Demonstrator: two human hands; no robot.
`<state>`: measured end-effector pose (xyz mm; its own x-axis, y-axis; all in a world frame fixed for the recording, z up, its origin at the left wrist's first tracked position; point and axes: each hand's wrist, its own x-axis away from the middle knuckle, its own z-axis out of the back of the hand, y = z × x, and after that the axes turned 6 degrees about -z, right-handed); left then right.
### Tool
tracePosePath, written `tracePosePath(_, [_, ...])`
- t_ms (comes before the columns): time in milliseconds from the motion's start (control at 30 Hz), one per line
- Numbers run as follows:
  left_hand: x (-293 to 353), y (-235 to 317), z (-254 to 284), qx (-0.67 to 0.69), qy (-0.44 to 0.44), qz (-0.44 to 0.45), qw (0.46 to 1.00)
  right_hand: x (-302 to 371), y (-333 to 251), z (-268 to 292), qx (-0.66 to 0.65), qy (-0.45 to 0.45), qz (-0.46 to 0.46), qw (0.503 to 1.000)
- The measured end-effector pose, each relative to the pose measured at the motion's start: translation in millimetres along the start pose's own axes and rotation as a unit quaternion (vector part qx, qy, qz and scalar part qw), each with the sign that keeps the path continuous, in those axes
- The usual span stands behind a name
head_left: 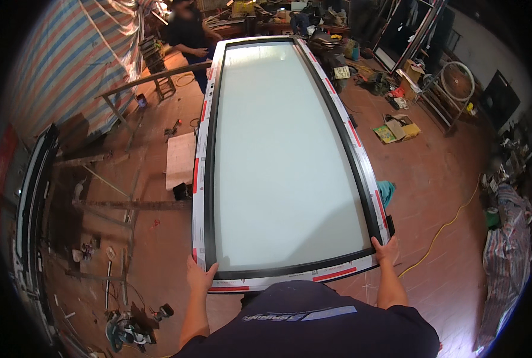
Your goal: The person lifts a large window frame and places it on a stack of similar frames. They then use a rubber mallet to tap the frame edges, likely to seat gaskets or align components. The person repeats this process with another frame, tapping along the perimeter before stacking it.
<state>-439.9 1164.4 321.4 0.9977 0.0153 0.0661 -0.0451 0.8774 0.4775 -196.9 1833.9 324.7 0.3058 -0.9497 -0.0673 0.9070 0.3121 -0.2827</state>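
Observation:
A long framed glass panel (287, 149) stretches away from my body, its pane pale and frosted. Black strips border the pane, and white protective film with red patches covers the outer frame. My left hand (201, 275) grips the near left corner, thumb on top beside the black strip. At the near right corner my right hand (386, 250) holds the frame in the same way. The fingers of both hands are partly hidden beyond the frame's edge. By the far left corner stands another person (188, 33), with a hand near the frame.
Metal trestle bars (140, 204) extend left from the panel. Lower left, a power saw (125, 331) lies on the floor. A yellow cable (442, 230) snakes along the right side. Cardboard (397, 128), a wheel (458, 82) and a parked motorbike (331, 56) are farther off.

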Motion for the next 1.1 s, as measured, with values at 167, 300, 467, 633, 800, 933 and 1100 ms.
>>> tracePosePath(167, [28, -42, -2, 0.103, 0.044, 0.067, 0.991, 7, -10, 5, 0.016, -0.035, -0.018, 0.999])
tracePosePath(300, [43, -65, -4, 0.185, 0.075, 0.142, 0.969, 5, -15, 8, 0.049, -0.069, -0.001, 0.996])
tracePosePath(467, [58, -52, 4, 0.239, 0.106, 0.237, 0.936, -8, 2, -4, 0.025, -0.115, 0.027, 0.993])
tracePosePath(633, [60, -42, 30, 0.213, 0.075, 0.26, 0.939, -31, 40, 2, -0.142, -0.252, 0.093, 0.953])
tracePosePath(800, [51, -46, 47, 0.117, 0.003, 0.214, 0.97, -42, 2, -23, -0.027, -0.238, 0.157, 0.958])
tracePosePath(933, [40, -45, 51, 0.107, -0.029, 0.251, 0.962, -23, -80, -97, -0.042, -0.256, 0.147, 0.955])
tracePosePath(1100, [34, -48, 56, 0.119, -0.028, 0.275, 0.954, -8, -131, -132, -0.065, -0.273, 0.155, 0.947])
